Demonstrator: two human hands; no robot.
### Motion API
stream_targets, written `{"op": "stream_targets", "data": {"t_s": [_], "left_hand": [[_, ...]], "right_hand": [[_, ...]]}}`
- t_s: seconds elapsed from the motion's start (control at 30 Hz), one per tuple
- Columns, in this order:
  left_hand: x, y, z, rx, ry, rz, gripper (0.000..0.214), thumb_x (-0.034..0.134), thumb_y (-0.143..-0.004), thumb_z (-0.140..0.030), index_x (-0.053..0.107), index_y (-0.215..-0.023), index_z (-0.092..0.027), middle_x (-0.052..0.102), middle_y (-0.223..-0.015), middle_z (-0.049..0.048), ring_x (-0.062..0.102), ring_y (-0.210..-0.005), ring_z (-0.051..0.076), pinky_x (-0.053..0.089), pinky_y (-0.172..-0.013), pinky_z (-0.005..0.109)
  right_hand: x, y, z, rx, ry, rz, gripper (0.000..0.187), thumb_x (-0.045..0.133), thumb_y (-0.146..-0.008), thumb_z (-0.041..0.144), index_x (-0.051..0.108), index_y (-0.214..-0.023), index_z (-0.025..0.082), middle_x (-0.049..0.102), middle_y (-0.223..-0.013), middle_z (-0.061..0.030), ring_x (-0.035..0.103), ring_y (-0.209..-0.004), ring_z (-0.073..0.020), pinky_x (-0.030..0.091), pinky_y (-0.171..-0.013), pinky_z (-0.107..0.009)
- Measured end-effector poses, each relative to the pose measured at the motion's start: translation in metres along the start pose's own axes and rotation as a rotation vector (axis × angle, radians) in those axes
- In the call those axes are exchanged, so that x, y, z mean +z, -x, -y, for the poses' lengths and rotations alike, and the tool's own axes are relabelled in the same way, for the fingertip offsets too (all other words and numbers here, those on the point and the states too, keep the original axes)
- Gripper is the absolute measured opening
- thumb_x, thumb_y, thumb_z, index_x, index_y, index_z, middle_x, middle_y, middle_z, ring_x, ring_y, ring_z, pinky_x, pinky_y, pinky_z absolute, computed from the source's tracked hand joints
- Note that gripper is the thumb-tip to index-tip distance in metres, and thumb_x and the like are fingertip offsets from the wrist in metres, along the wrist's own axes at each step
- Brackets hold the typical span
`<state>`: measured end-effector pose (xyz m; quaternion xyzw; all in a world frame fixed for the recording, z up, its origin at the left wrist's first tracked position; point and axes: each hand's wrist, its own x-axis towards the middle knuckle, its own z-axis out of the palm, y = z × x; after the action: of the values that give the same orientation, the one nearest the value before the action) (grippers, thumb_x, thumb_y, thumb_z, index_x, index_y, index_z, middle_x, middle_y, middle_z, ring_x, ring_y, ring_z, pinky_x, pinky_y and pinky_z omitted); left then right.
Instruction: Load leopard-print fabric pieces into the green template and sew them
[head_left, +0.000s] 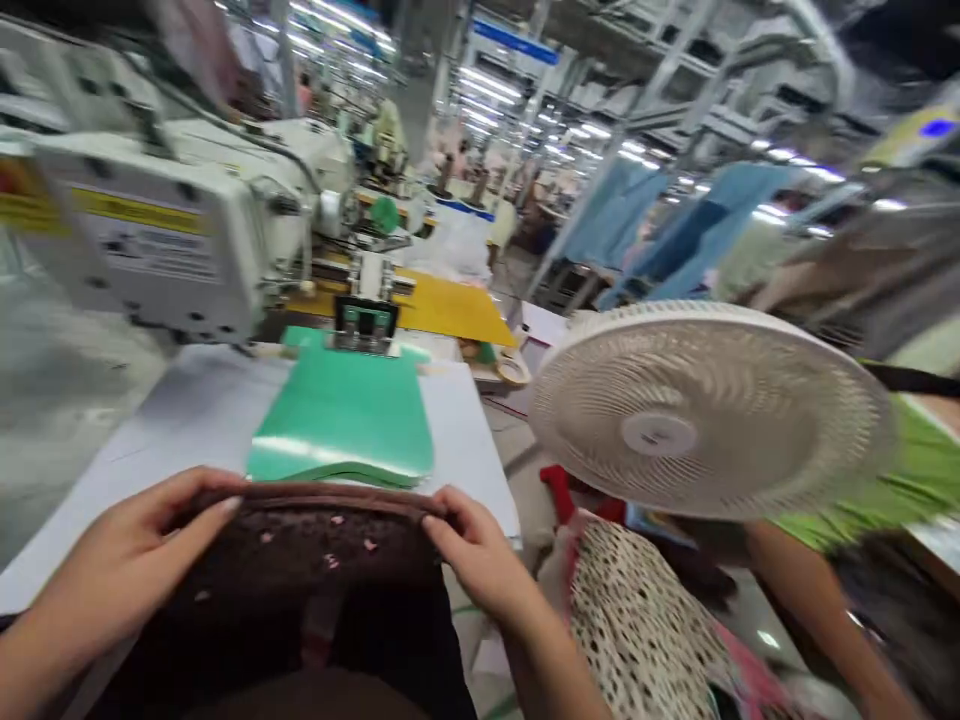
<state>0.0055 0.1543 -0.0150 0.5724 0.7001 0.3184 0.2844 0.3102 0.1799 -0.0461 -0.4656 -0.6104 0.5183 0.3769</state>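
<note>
A dark brown fabric piece (307, 560) with small pink specks lies at the near edge of a white worktable (187, 420). My left hand (127, 565) grips its left top corner, fingers curled over the edge. At the right top corner, my right hand (480, 555) pinches the same edge. Just beyond the fabric sits a green plastic template (345, 410), reaching up under the clamp (365, 322) of a white sewing machine (172, 220).
A cream fan (705, 410) stands close on the right. Below it is spotted cloth (637, 620), and another person's arm (817, 600) in a green sleeve. A yellow board (450, 305) lies behind the machine. Blue fabric hangs farther back.
</note>
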Motion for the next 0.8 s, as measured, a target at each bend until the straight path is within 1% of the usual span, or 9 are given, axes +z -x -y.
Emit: {"op": "stream_targets", "data": {"t_s": [0.07,0.13,0.2,0.27,0.33,0.47,0.57,0.7,0.8], "left_hand": [[-0.006,0.008,-0.003,-0.112,0.127,0.046,0.055,0.053,-0.081,-0.070,0.058,-0.107,-0.021,0.067,-0.084,-0.0005,0.063,-0.067,0.019,0.055,-0.057,0.027],[-0.010,0.015,-0.011,-0.175,0.197,0.082,0.047,0.054,-0.082,-0.064,0.058,-0.102,-0.022,0.063,-0.078,-0.0014,0.058,-0.061,0.018,0.051,-0.049,0.025],[-0.014,0.024,-0.019,-0.105,0.127,0.065,0.039,0.054,-0.084,-0.059,0.060,-0.097,-0.023,0.065,-0.080,-0.0005,0.061,-0.068,0.020,0.052,-0.055,0.025],[-0.019,0.032,-0.022,0.022,-0.003,0.004,0.036,0.055,-0.083,-0.058,0.063,-0.093,-0.024,0.068,-0.084,-0.0001,0.063,-0.078,0.021,0.052,-0.064,0.024],[-0.022,0.034,-0.020,0.067,-0.072,-0.036,0.035,0.054,-0.084,-0.058,0.065,-0.093,-0.026,0.069,-0.087,-0.0007,0.064,-0.082,0.021,0.051,-0.067,0.023],[-0.014,0.019,-0.005,0.038,-0.083,0.079,0.029,0.050,-0.086,-0.048,0.065,-0.087,-0.024,0.070,-0.089,0.0008,0.064,-0.087,0.023,0.048,-0.074,0.027],[-0.003,0.008,0.009,0.082,-0.152,0.074,0.026,0.049,-0.087,-0.045,0.065,-0.090,-0.026,0.070,-0.097,0.0012,0.063,-0.097,0.024,0.045,-0.084,0.030],[0.000,0.004,0.018,0.028,-0.228,0.044,0.029,0.045,-0.089,-0.049,0.064,-0.099,-0.030,0.068,-0.108,-0.0013,0.061,-0.105,0.024,0.044,-0.089,0.031],[-0.001,0.002,0.019,0.009,-0.293,0.076,0.033,0.041,-0.090,-0.053,0.063,-0.102,-0.031,0.068,-0.109,-0.0017,0.062,-0.104,0.024,0.046,-0.087,0.032]], "right_hand": [[0.002,-0.009,-0.006,0.056,-0.113,0.058,0.022,0.053,-0.079,0.042,0.044,-0.075,0.022,0.039,-0.066,0.0059,0.039,-0.060,-0.0115,0.032,-0.056,-0.023],[0.002,-0.008,-0.006,0.108,-0.188,0.069,0.027,0.057,-0.079,0.046,0.047,-0.078,0.021,0.042,-0.067,0.0049,0.039,-0.060,-0.0118,0.033,-0.056,-0.023],[-0.001,0.001,0.001,0.108,-0.174,0.030,0.029,0.062,-0.079,0.048,0.053,-0.078,0.021,0.046,-0.068,0.0030,0.042,-0.061,-0.0133,0.035,-0.056,-0.025],[-0.005,0.010,0.009,0.048,-0.073,0.018,0.031,0.060,-0.083,0.051,0.058,-0.078,0.021,0.051,-0.069,0.0006,0.046,-0.064,-0.0158,0.038,-0.058,-0.027],[-0.007,0.015,0.012,0.008,0.009,0.027,0.033,0.055,-0.087,0.053,0.061,-0.080,0.022,0.057,-0.073,-0.0019,0.051,-0.069,-0.0186,0.042,-0.061,-0.029],[-0.002,0.006,-0.009,-0.105,0.271,-0.095,0.028,0.050,-0.089,0.044,0.063,-0.079,0.022,0.059,-0.077,-0.0046,0.056,-0.077,-0.0231,0.044,-0.070,-0.036],[0.005,-0.001,-0.028,-0.234,0.488,-0.163,0.020,0.048,-0.090,0.031,0.063,-0.081,0.023,0.060,-0.087,-0.0060,0.058,-0.087,-0.0252,0.043,-0.079,-0.041],[0.007,0.000,-0.035,-0.228,0.495,-0.176,0.013,0.051,-0.094,0.030,0.063,-0.091,0.026,0.059,-0.097,-0.0048,0.057,-0.095,-0.0246,0.045,-0.083,-0.041],[0.006,0.001,-0.037,-0.240,0.558,-0.152,0.014,0.050,-0.097,0.034,0.062,-0.092,0.028,0.059,-0.099,-0.0040,0.056,-0.097,-0.0243,0.045,-0.085,-0.041]]}}
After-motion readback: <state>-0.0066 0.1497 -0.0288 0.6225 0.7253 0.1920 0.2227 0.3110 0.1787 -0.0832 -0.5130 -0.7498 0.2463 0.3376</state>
